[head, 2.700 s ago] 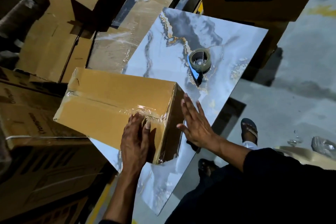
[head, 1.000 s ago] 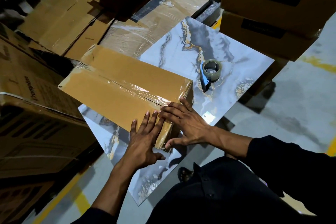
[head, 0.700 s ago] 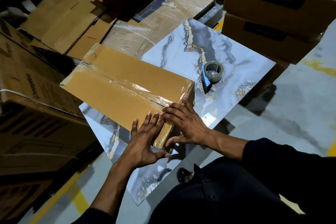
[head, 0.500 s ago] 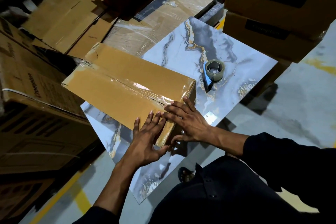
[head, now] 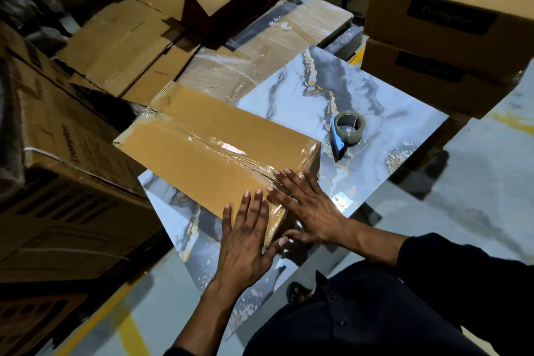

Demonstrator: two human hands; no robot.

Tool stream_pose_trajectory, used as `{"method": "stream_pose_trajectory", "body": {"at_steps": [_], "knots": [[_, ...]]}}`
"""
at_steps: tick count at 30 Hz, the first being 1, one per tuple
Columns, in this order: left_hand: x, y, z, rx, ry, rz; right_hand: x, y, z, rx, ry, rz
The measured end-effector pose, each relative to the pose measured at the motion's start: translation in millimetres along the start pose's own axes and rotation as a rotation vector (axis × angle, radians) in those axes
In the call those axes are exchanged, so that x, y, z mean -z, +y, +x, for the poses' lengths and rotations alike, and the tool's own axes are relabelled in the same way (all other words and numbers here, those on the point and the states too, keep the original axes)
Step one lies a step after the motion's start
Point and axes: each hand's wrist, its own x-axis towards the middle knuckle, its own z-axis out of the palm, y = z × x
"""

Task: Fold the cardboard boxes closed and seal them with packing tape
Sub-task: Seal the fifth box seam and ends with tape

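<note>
Stacked cartons crowd the marble-patterned table where my left hand and right hand, fingers spread flat, smooth clear tape onto the long brown cardboard box; next likely calls for another box and the blue-handled tape dispenser.

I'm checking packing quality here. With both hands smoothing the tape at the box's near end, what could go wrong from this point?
1. The tape along the seam looks wrinkled, so it may lift unless pressed flat.
2. The box overhangs the far edge of the marble slab; a push from the left hand or right hand might shift or tip it.
3. The tape dispenser lies loose beside the box and might be knocked if the box slides.
</note>
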Motion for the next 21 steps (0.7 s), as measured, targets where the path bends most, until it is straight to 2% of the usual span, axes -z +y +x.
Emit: {"method": "stream_pose_trajectory", "body": {"at_steps": [4,7,11,14,16,19,21], "knots": [[3,2,-2,-0.006,0.008,0.008,8,-2,-1,0.007,-0.011,0.048],[-1,3,-9,0.008,0.085,0.001,20,-5,-7,-0.004,-0.011,0.142],[-12,6,-9,0.028,0.125,0.034,20,-8,-13,-0.013,-0.092,0.079],[-16,2,-9,-0.017,0.149,-0.017,17,-8,-11,-0.024,-0.128,0.077],[-13,-1,-14,-0.01,0.175,-0.139,22,-8,-9,-0.026,-0.146,0.113],[0,6,-13,0.215,0.287,-0.429,40,2,4,-0.045,-0.071,0.201],[10,14,-5,0.502,0.401,-0.559,48,22,29,-0.127,0.017,0.186]]}}
